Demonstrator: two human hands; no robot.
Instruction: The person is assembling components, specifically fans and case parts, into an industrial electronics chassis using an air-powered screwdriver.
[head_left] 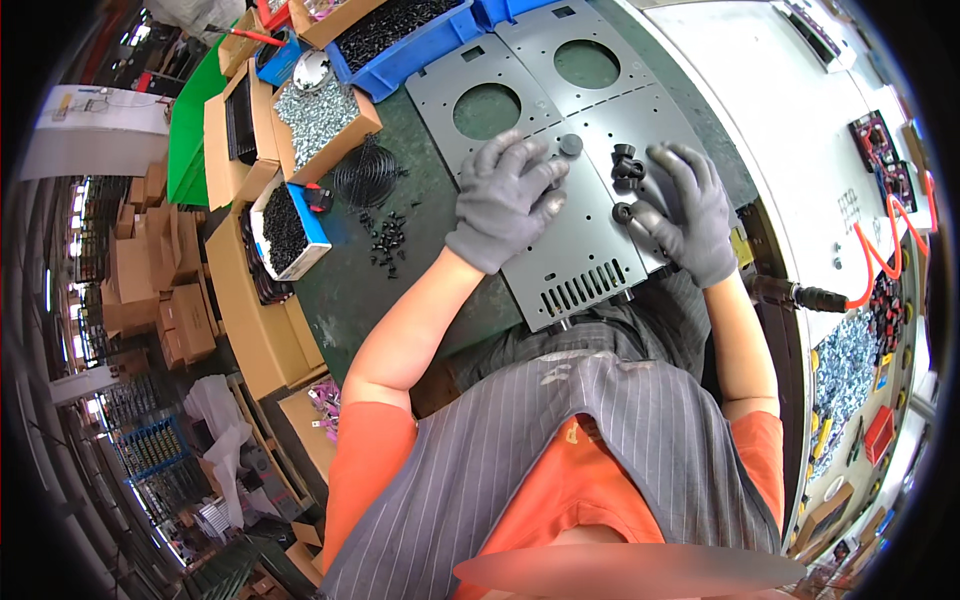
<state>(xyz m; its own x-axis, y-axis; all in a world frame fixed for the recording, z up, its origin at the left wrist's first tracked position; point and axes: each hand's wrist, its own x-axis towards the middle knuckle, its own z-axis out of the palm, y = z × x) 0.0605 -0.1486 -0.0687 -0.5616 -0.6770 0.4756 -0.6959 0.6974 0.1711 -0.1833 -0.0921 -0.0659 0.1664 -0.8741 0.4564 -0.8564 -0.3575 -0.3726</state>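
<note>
A grey sheet-metal panel (585, 215) with two large round holes and a row of slots lies on the green work surface. My left hand (508, 205), in a grey glove, rests over its left part, fingers bent and thumb apart, with no held thing showing. Just beyond these fingertips stands a round black rubber foot (571, 145). Over the panel's right part is my gloved right hand (695, 218), thumb and fingers spread. Several small black round parts (627, 168) sit beside it; another black part (621, 213) is at its thumb tip. The palms are hidden.
Loose black screws (387, 240) and a black wire fan guard (365, 175) lie left of the panel. Beyond are a box of silvery screws (315, 115) and a blue bin (410, 45) of black screws. At right, a power screwdriver (800, 296) hangs on an orange coiled hose (868, 262).
</note>
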